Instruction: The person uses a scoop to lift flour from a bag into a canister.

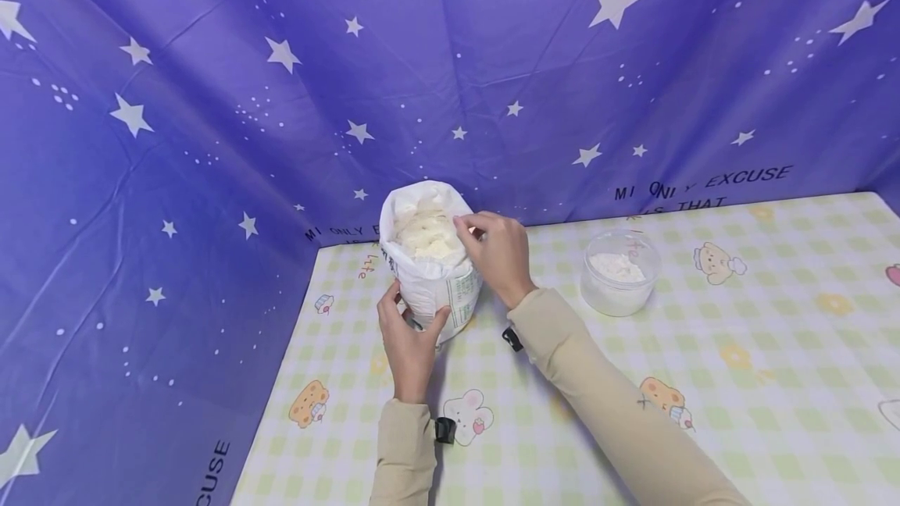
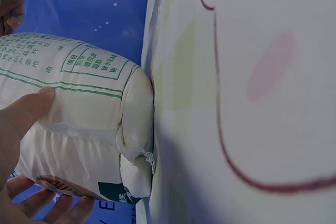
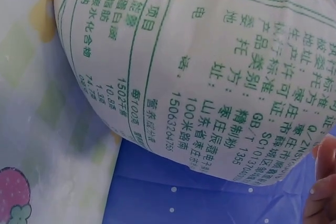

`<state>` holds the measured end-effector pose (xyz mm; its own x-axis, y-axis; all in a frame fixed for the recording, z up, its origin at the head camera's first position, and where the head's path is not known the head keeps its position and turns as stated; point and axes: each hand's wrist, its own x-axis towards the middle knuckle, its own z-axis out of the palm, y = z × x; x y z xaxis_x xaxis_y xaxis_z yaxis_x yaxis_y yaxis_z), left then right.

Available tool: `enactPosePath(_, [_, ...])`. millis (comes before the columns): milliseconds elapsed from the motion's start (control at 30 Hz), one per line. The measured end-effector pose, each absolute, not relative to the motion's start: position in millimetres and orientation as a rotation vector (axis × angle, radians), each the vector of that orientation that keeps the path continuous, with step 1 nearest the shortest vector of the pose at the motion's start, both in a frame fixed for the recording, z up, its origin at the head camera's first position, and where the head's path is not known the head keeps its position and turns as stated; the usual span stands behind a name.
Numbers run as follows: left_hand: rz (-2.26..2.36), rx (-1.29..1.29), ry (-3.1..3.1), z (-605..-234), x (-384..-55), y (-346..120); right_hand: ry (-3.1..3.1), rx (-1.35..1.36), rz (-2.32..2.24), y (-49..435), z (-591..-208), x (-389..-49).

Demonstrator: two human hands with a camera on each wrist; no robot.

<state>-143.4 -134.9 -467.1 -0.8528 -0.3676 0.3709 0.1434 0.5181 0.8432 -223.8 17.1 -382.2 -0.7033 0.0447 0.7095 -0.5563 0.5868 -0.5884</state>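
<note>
A white cloth flour bag [image 1: 426, 287] stands upright with its mouth spread, and pale flour [image 1: 427, 233] fills it almost to the rim. My left hand [image 1: 410, 342] grips the lower part of the bag, thumb on one side and fingers on the other, as the left wrist view also shows. At the right of the mouth, my right hand [image 1: 501, 252] pinches the bag's rim with thumb and fingertips; the exact contact is partly hidden. Green printing covers the bag's side [image 3: 205, 77] in the right wrist view, where some right-hand fingers [image 3: 323, 182] show past its edge.
To the right stands a clear round plastic tub [image 1: 619, 299] with some white flour inside. A green-and-white checked cloth with cartoon prints covers the table [image 1: 794, 381]. Right behind the bag hangs a blue star-patterned curtain [image 1: 450, 61], which also runs along the left side.
</note>
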Motion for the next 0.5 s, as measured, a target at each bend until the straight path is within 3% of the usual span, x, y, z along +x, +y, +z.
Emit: enactPosePath(500, [-1.317, 0.191, -2.250, -466, -143, -134, -2.278, 0.391, 1.240, 17, -381, -236])
